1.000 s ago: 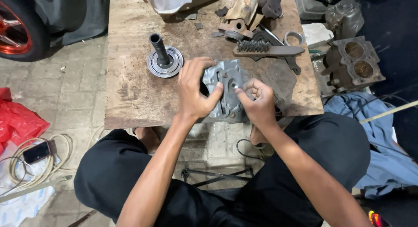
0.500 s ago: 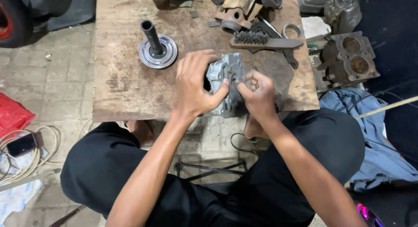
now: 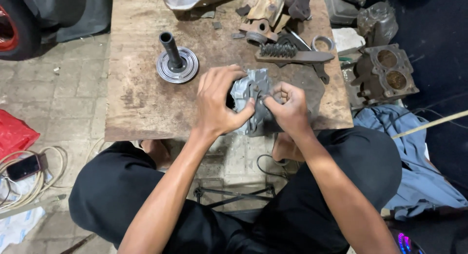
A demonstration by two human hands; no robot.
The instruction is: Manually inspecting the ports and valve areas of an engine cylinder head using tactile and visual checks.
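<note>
A grey cast-metal housing, dull and ribbed, sits at the near edge of the worn, stained wooden tabletop. The left hand wraps its left side in a closed grip, thumb across the face. The right hand pinches something small at the housing's centre; what it is cannot be made out. At 10 o'clock from the housing stands a round steel flange with a dark tube. At 1 o'clock lies a wire brush. Both hands hide most of the housing.
</note>
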